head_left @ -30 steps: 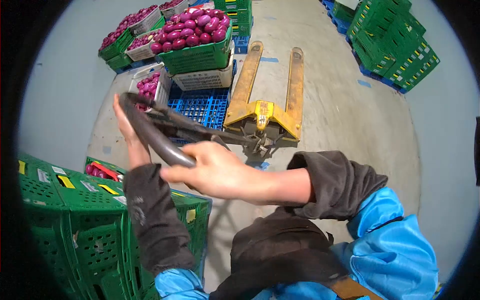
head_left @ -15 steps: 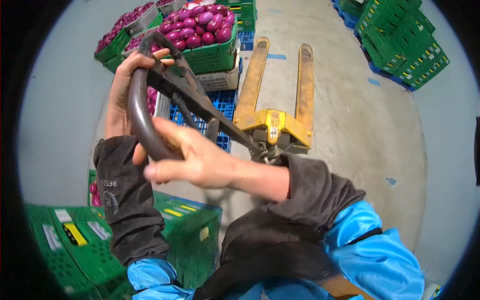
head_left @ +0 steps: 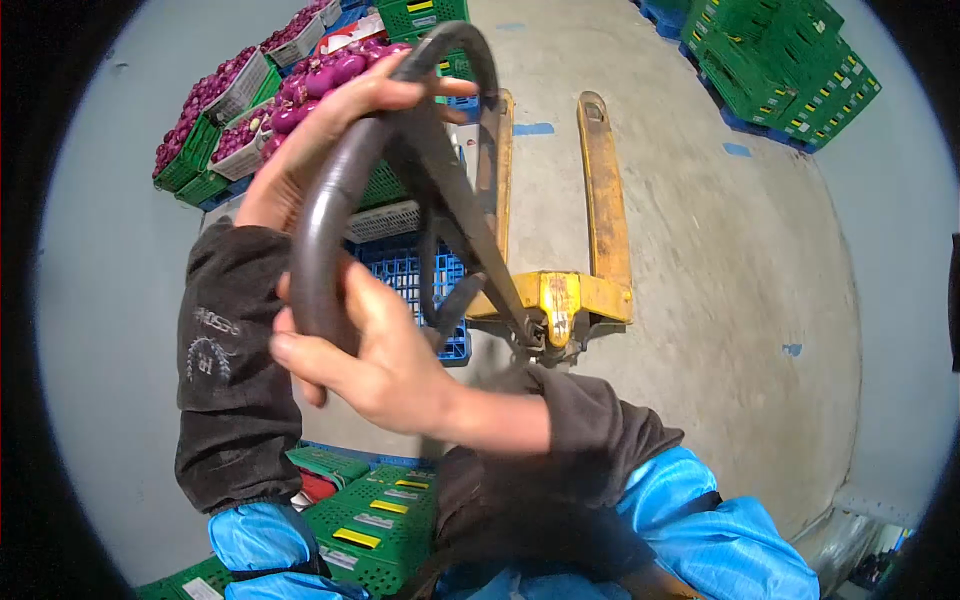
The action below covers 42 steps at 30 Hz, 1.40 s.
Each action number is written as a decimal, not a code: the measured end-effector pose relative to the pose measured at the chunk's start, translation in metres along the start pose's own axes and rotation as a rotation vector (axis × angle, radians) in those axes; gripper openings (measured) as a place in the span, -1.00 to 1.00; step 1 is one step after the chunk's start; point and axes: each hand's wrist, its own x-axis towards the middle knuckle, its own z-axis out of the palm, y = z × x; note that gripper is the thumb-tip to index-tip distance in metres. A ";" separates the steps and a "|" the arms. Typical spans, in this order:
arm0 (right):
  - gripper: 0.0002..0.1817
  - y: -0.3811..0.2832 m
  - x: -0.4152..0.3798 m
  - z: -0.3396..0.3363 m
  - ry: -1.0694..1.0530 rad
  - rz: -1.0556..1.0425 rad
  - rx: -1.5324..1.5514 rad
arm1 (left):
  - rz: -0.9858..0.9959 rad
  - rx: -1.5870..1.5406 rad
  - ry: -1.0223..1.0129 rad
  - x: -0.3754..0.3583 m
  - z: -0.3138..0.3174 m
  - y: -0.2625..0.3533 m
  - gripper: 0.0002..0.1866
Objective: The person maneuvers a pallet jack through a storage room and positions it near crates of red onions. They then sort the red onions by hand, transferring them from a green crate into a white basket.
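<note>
A dark looped pallet jack handle (head_left: 325, 220) rises close in front of me, tilted to the left. My left hand (head_left: 305, 150) is closed on its upper part, fingers reaching through the loop. Lower down, my right hand (head_left: 385, 365) wraps the near end of the loop, thumb on the left side. The handle's shaft runs down to the yellow pallet jack (head_left: 560, 300), whose two worn forks (head_left: 605, 190) lie along the floor, pointing away. Part of the left fork is hidden behind the handle.
Crates of purple onions (head_left: 335, 75) stand on blue pallets (head_left: 400, 262) at the left. Green crates (head_left: 370, 510) are close by at the lower left. More stacked green crates (head_left: 775, 65) stand at the far right by the wall (head_left: 905, 230).
The handle and both hands have shifted right in view, and the handle stands steeper. The pallet jack's body appears lower, and the onion crates have moved left in view.
</note>
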 end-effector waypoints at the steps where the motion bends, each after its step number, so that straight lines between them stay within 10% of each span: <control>1: -0.63 0.000 0.000 0.004 0.059 -0.002 -0.015 | 0.027 -0.115 0.056 0.005 0.001 -0.008 -0.36; 4: -0.61 0.004 -0.011 0.011 0.154 0.060 -0.078 | -0.131 -0.226 0.074 -0.012 -0.002 -0.013 -0.40; 8: -0.47 -0.012 -0.032 0.016 0.392 0.116 -0.039 | 0.141 0.159 -0.049 -0.058 -0.065 -0.058 -0.32; 12: -0.29 -0.003 -0.053 -0.041 0.144 -0.145 0.072 | -0.076 0.126 0.228 -0.168 -0.166 -0.109 -0.50; 13: -0.34 -0.004 -0.062 -0.071 0.258 -0.314 -0.351 | -0.137 0.035 0.337 -0.204 -0.197 -0.137 -0.53; 14: -0.40 -0.002 -0.049 -0.066 1.112 -0.636 0.049 | -0.204 -0.027 0.473 -0.243 -0.220 -0.162 -0.55; 15: -0.44 -0.022 -0.091 -0.093 0.715 -0.313 -0.199 | -0.302 0.012 0.595 -0.283 -0.243 -0.195 -0.55; 18: -0.58 0.000 -0.125 -0.164 1.587 -0.623 -0.183 | -0.440 -0.085 0.884 -0.402 -0.276 -0.273 -0.61; 22: -0.73 0.071 -0.232 -0.247 1.522 0.291 -0.827 | -0.725 -0.233 1.134 -0.517 -0.291 -0.348 -0.61; 25: -0.74 0.156 -0.229 -0.241 1.147 1.250 -0.783 | -0.749 -0.295 1.167 -0.542 -0.302 -0.368 -0.61; 26: -0.69 0.177 -0.161 -0.194 0.781 1.425 -1.337 | -0.779 -0.304 1.173 -0.541 -0.308 -0.366 -0.61; 27: -0.71 0.195 -0.135 -0.194 0.427 1.326 -1.700 | -0.765 -0.304 1.190 -0.537 -0.315 -0.373 -0.65; 30: -0.73 0.229 -0.011 -0.185 0.310 0.853 -1.794 | -0.692 -0.248 1.092 -0.503 -0.342 -0.387 -0.61; 38: -0.80 0.228 0.276 -0.163 0.194 0.441 -1.829 | -0.534 -0.233 0.775 -0.351 -0.383 -0.392 -0.62; 42: -0.79 0.217 0.403 -0.224 0.392 0.037 -1.248 | -0.543 -0.201 0.697 -0.299 -0.428 -0.413 -0.58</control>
